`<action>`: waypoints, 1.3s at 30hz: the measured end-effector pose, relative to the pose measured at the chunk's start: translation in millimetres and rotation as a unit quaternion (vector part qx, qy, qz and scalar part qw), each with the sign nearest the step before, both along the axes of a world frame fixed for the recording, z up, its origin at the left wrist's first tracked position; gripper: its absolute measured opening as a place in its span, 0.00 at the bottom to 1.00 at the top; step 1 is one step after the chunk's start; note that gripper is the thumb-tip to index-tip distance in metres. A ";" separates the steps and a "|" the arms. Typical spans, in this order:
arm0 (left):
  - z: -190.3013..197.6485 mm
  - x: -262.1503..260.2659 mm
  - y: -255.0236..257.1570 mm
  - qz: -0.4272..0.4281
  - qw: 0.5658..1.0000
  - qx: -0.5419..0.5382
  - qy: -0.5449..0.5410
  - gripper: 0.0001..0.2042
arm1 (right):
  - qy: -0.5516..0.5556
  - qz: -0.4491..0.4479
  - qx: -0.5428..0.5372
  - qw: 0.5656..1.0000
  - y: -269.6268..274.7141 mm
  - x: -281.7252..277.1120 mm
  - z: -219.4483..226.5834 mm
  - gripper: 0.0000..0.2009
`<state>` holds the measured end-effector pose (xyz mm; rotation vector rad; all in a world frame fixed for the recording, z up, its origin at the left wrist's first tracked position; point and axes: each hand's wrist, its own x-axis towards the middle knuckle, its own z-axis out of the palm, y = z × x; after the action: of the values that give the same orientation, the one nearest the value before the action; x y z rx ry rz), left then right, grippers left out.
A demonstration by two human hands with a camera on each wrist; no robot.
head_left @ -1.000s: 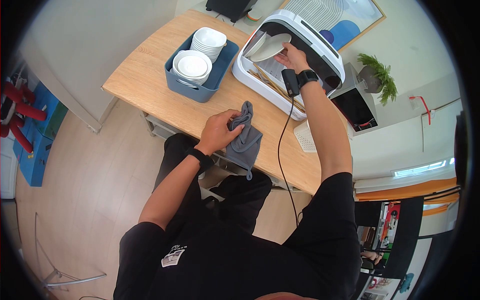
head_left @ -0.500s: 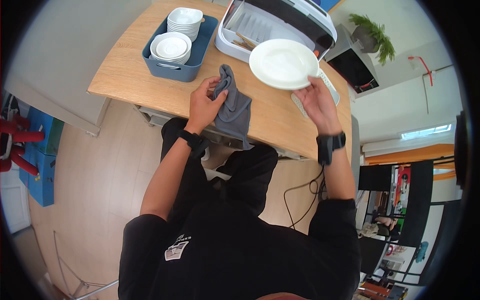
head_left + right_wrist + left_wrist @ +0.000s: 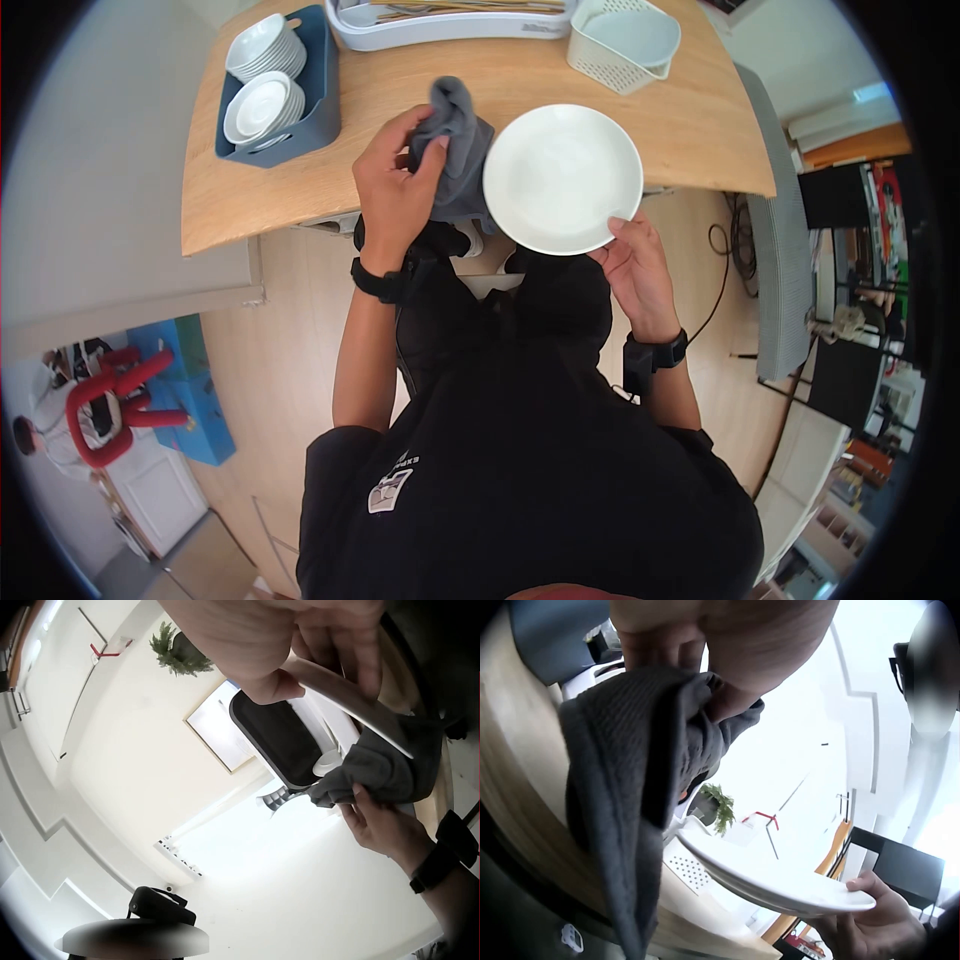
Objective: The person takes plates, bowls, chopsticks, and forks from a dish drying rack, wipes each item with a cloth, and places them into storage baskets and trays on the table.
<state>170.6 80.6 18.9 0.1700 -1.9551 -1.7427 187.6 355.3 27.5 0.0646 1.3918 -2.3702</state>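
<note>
My right hand (image 3: 640, 270) pinches the rim of a round white plate (image 3: 562, 180), thumb on the upper face and fingers beneath. The plate is held up by the table's front edge, its face toward the head camera. My left hand (image 3: 397, 185) grips a folded grey cloth (image 3: 458, 140), which hangs down beside the plate's left rim. In the left wrist view the cloth (image 3: 622, 765) drapes from the fingers, with the plate (image 3: 765, 881) seen edge-on behind it. In the right wrist view the cloth (image 3: 382, 769) overlaps the plate's far end.
A blue bin (image 3: 322, 110) with stacked white bowls (image 3: 265, 105) stands at the table's left. At the back is a white dish rack (image 3: 450, 32) with chopsticks along it. A perforated white basket (image 3: 622, 50) stands right of it on the wooden table (image 3: 700, 140).
The right hand has taken the plate out of the white rack and brought it toward the body, beside the cloth. The left hand keeps its hold on the cloth. The head view has turned downward.
</note>
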 end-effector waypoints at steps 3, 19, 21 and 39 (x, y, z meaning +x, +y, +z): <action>9.4 2.9 21.0 -0.066 0.984 -0.160 0.027 0.15 | -0.021 0.008 -0.036 0.999 -9.6 6.6 6.1 0.20; 29.9 -1.3 83.8 -0.133 0.966 -0.222 0.024 0.15 | 0.033 0.027 0.028 0.999 -24.7 5.5 2.3 0.19; 31.5 5.3 84.4 -0.154 0.960 -0.235 0.020 0.15 | 0.022 0.020 0.016 0.999 -20.2 1.9 -2.1 0.20; 31.0 16.9 46.9 -0.130 0.951 -0.280 -0.024 0.14 | 0.017 0.044 -0.048 0.998 -6.5 -9.2 -2.6 0.21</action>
<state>187.5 127.5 49.9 -0.2580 -2.5112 -1.2579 178.4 348.8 24.9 -0.0624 1.2680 -2.3716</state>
